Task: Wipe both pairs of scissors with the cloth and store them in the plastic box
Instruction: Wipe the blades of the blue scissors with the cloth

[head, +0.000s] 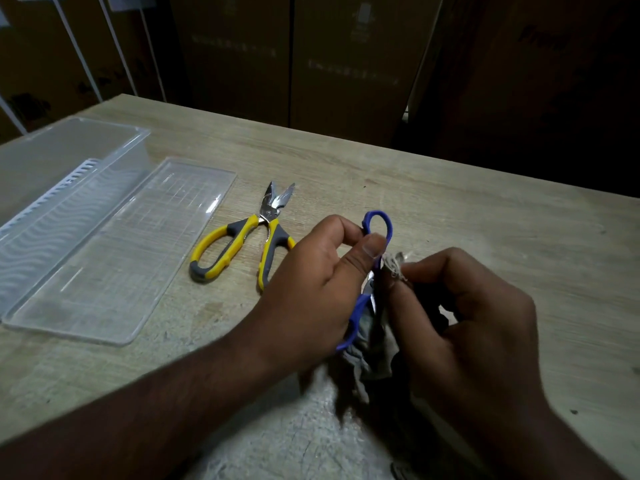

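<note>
Wiping was under way at the lower centre of the frame. The left hand (pixel 311 282) pinched the blue scissors (pixel 375 237) by their handle loops, thumb and curled fingers closed on the plastic, while the right hand (pixel 464 317) gripped the cloth (pixel 374 351) bunched round what seemed to be the blades, which were almost wholly hidden. To do this well, I judged the cloth should stay thick between fingertips and edge, and be drawn from pivot toward tip along the flats, never across the sharp side, with the handles held steady.

The cloth looked soft, grey and frayed, with loose threads at its top. The yellow scissors (pixel 242 240) lay left of centre, untouched, blades slightly parted: glossy steel, serrated near the pivot, with chunky yellow-and-grey moulded handles. At the far left stood the plastic box (pixel 135 147), clear, long and open, a ribbed white insert inside; its flat transparent lid (pixel 138 254) lay beside it on the pale wood-grain tabletop (pixel 450 202).
</note>
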A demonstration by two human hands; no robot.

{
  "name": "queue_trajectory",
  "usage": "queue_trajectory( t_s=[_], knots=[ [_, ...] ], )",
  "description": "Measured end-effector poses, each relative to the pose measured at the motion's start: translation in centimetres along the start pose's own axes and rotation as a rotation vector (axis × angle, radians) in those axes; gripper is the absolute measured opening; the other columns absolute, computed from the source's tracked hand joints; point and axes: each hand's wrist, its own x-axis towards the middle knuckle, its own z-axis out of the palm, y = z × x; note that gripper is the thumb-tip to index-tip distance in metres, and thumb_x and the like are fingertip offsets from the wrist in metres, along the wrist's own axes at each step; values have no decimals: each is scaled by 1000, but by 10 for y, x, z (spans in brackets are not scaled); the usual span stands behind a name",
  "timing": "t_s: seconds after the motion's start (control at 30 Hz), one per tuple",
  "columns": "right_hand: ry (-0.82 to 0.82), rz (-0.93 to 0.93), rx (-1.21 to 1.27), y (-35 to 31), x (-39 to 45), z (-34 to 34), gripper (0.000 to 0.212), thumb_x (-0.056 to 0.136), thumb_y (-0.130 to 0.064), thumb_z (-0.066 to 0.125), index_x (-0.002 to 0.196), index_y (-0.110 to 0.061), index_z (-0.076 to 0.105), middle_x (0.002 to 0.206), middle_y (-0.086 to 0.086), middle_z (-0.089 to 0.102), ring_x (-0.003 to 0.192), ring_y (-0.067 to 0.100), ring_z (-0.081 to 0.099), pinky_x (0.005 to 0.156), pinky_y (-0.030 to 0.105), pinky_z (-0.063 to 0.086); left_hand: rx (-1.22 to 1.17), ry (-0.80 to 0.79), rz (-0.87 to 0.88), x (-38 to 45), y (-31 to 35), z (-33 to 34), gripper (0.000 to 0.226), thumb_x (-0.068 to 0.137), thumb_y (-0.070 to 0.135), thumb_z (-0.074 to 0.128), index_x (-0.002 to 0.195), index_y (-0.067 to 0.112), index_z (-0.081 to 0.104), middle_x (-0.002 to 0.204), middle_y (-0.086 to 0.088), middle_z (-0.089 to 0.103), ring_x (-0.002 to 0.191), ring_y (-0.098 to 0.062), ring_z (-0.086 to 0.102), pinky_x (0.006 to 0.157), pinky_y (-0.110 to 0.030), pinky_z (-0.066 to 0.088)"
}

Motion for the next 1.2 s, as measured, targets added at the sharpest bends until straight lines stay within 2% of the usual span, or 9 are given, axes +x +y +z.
queue_trajectory(
  t_s=[0.37,0.53,0.63,0.73,0.83,0.9,1.0,1.1,1.2],
  knots=[
    [0,86,24,6,2,-3,13,93,-22,75,83,-22,67,69,-8,67,61,16,66,52,37,50,1,-25,24,0,-1,-7,20,98,34,57,91,15,56,42,2,34,33,-12,25,39,-21,20],
    [-31,2,32,-3,-2,1,6,90,-19,72,85,-19,68,74,-13,66,65,11,64,57,20,45,-6,13,49,-1,1,-4,18,97,36,58,90,20,57,42,4,36,35,-11,25,39,-21,20],
    [-23,120,55,2,3,1,13,95,-23,74,84,-24,66,66,-5,67,55,15,63,47,35,48,12,35,23,2,0,-5,18,100,33,58,90,18,58,44,-2,37,35,-12,26,40,-23,21],
    [-7,309,315,0,5,-4,13,90,-23,74,83,-21,64,71,7,69,55,24,61,47,34,48,66,82,-46,7,-4,-5,25,102,38,55,94,15,61,45,0,38,35,-8,28,41,-24,25],
    [-34,503,679,-7,7,-8,11,82,-26,68,80,-17,63,70,9,66,54,20,58,48,29,49,81,144,-55,11,-5,-6,30,103,42,53,93,15,62,57,-20,54,42,-12,33,46,-26,30],
    [-78,539,788,-9,9,-8,9,79,-26,67,80,-18,64,75,10,72,59,20,65,50,26,53,46,196,-75,13,-6,-9,30,103,43,52,91,17,61,49,-5,49,39,-9,31,44,-25,30],
    [-47,589,882,-8,10,-10,25,73,-32,72,86,-14,61,90,24,74,81,38,75,61,39,62,-16,264,-129,19,-8,-16,28,103,44,51,92,19,60,42,13,44,33,-3,34,42,-21,28],
    [33,541,757,-4,14,-11,30,69,-44,80,84,-22,66,83,8,65,84,40,61,80,58,56,-6,244,-100,19,-8,-16,27,103,43,52,90,21,60,43,11,43,35,-4,31,41,-21,27],
    [90,449,517,3,15,-12,5,83,-26,74,82,-24,69,73,0,67,69,22,60,66,33,55,47,197,-24,14,-7,-11,24,103,41,53,90,21,59,41,8,42,36,-6,28,40,-21,26]
  ],
)
